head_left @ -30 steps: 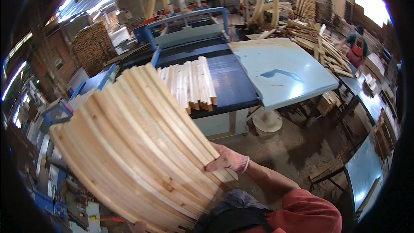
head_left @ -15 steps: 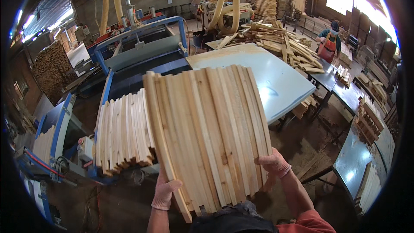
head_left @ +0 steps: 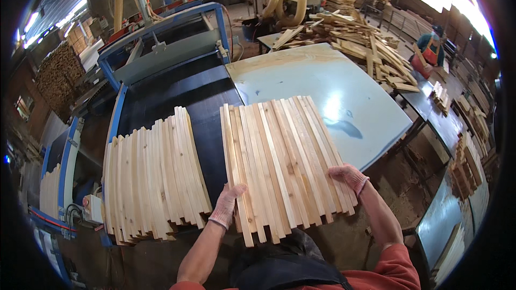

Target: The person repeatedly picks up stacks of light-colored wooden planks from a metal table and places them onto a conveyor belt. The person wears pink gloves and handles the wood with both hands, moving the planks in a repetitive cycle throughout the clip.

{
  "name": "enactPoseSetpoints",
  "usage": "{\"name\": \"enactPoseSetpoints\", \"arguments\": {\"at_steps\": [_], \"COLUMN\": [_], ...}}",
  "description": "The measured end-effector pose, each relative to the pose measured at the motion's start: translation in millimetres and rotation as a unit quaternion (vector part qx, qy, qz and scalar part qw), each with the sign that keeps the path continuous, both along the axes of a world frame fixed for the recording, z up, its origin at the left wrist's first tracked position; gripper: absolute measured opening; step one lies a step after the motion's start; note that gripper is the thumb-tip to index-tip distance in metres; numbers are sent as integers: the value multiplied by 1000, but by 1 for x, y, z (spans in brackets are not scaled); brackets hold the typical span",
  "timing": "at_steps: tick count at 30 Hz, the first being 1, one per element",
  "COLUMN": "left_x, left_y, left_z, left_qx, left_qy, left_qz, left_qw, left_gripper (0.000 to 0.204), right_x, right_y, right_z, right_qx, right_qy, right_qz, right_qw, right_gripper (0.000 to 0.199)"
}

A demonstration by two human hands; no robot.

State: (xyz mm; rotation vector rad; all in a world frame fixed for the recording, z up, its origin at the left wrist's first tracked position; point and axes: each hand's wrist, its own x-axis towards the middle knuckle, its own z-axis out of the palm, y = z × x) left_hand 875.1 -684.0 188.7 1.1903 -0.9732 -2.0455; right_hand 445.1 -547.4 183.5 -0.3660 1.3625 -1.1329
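Gripping a fanned batch of pale wooden slats [head_left: 282, 164] at centre frame, the left hand [head_left: 228, 204] and right hand [head_left: 349, 176] clamp its near corners, fingers curled over the edges. The slats' long axis runs away from the hands, above the dark machine bed [head_left: 177, 94]; a second slat stack [head_left: 153, 174] lies left.

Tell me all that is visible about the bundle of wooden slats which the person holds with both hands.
The bundle of slats is a flat row of long, narrow, pale raw-wood strips laid side by side, near ends uneven. It is held about level over the black machine bed and the light blue table. The gloved left hand grips its near left edge, the gloved right hand its near right edge. Another slat stack lies apart, to its left.
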Motion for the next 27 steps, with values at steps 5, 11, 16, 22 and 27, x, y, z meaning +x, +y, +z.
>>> {"name": "enactPoseSetpoints", "arguments": {"at_steps": [5, 11, 16, 22, 27], "left_x": [-11, -36, -44, -14, 57], "left_y": [-41, -124, -139, -122, -84], "left_z": [-28, 15, 55, 40, 60], "left_qx": [-32, -46, -19, -108, -154], "left_qy": [-2, -239, -382, -260, -267], "left_qz": [39, -41, -109, 24, 53], "left_qw": [999, 969, 918, 959, 950], "left_gripper": [105, 59, 60, 68, 52], "right_x": [-24, -53, -46, -38, -10], "right_y": [-95, -184, -233, -253, -252], "right_z": [-28, 5, 34, 17, 26], "right_qx": [-29, 7, 55, 55, 25], "right_qy": [-16, 140, 521, 474, 478], "right_qz": [44, 174, 315, 195, 194], "right_qw": [998, 975, 792, 857, 856], "right_gripper": [42, 48, 75, 79, 74]}}
